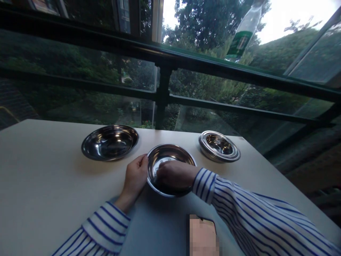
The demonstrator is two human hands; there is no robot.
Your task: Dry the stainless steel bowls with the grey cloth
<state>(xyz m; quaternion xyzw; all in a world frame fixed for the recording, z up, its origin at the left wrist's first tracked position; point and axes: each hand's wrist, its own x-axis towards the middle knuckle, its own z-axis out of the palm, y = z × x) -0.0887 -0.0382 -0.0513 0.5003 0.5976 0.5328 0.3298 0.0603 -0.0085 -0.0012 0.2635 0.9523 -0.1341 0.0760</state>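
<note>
A shiny steel bowl (170, 156) sits on the white table (48, 185) right in front of me. My left hand (135, 176) grips its left rim, thumb on the edge and fingers curled. My right hand (174, 174) reaches into the bowl from the right, fingers bent down against the inside; what it holds, if anything, is hidden. Both sleeves are blue-and-white striped.
A wider steel bowl (109, 142) rests at the back left. A stack of steel plates (218, 146) stands at the back right near the table's far edge. A dark railing (162, 96) and glass run behind the table. A green-labelled bottle (243, 33) shows up high.
</note>
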